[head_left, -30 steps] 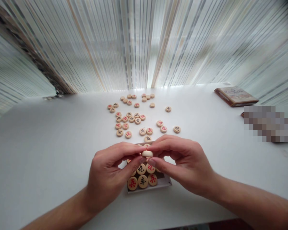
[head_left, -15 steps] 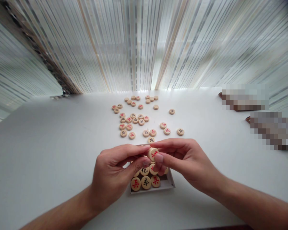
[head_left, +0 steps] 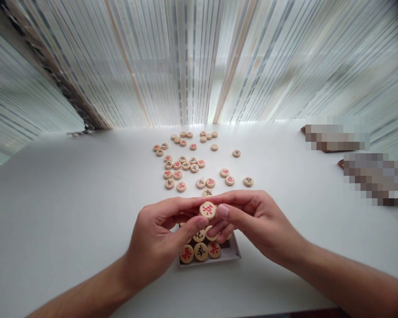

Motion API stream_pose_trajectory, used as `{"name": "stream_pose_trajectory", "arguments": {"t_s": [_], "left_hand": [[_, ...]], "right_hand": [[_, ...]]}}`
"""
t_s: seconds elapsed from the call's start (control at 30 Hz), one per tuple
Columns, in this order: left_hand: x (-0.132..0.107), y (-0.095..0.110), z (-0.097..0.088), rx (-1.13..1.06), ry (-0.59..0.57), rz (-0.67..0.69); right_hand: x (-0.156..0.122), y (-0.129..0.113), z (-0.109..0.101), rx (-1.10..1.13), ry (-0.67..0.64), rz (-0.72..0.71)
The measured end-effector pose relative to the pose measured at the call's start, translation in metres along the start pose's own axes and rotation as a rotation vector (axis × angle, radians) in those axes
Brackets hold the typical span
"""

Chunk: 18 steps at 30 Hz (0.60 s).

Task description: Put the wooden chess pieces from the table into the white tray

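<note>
A round wooden Chinese chess piece with a red character faces me above a shallow box. My left hand pinches it from the left, thumb at its lower edge and index finger along the top. From the right, my right hand closes around the same piece; its index fingertip meets the upper edge and its thumb is by the right side. Below, the box holds rows of pieces, among them a black-marked piece between two red-marked ones. The hands hide the box's far part.
Many loose Chinese chess pieces lie scattered on the white table beyond the box, some face down. Two blurred-out objects lie at the right. A string curtain hangs behind the table.
The held piece has turned so its red character shows fully, and it has shifted slightly left. My right thumb has moved off its face to the side.
</note>
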<state>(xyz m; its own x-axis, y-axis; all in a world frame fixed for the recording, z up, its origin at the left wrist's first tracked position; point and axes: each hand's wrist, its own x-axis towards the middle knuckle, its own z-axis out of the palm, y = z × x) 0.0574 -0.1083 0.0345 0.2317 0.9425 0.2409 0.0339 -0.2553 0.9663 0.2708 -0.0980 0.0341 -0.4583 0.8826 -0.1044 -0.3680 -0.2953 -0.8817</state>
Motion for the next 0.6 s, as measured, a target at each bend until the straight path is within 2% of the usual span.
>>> {"name": "stream_pose_trajectory", "arguments": {"t_s": [0.4, 0.6], "left_hand": [[0.0030, -0.0011, -0.0012, 0.093, -0.030, 0.064], [0.0018, -0.0005, -0.0021, 0.125, -0.040, 0.049]], "right_hand": [[-0.0005, 0.0001, 0.0011, -0.029, 0.001, -0.095], [-0.0008, 0.0028, 0.0020, -0.071, 0.024, -0.156]]}}
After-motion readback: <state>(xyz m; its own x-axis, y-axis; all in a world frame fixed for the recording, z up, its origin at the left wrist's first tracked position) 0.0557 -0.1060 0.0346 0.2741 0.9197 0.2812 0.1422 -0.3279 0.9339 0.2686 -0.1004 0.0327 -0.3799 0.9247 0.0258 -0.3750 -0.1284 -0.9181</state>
